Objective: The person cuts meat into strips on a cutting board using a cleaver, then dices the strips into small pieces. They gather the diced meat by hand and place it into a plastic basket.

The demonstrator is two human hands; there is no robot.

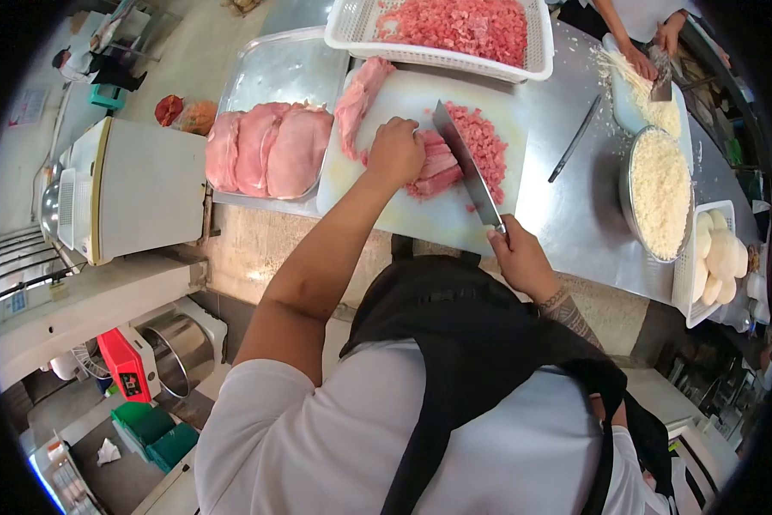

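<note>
My right hand grips the handle of a cleaver, its wide blade slanting across the meat. My left hand, fingers curled, holds raw pink meat strips on the left side of the blade. Small diced meat lies spread to the blade's right. All this rests on a white cutting board. A longer raw piece of meat lies at the board's upper left, beyond my left hand.
Large meat slabs fill part of a metal tray at left. A white basket of diced meat stands behind the board. At right are a dark slim tool, a bowl of pale chopped food, and a co-worker's hands cutting.
</note>
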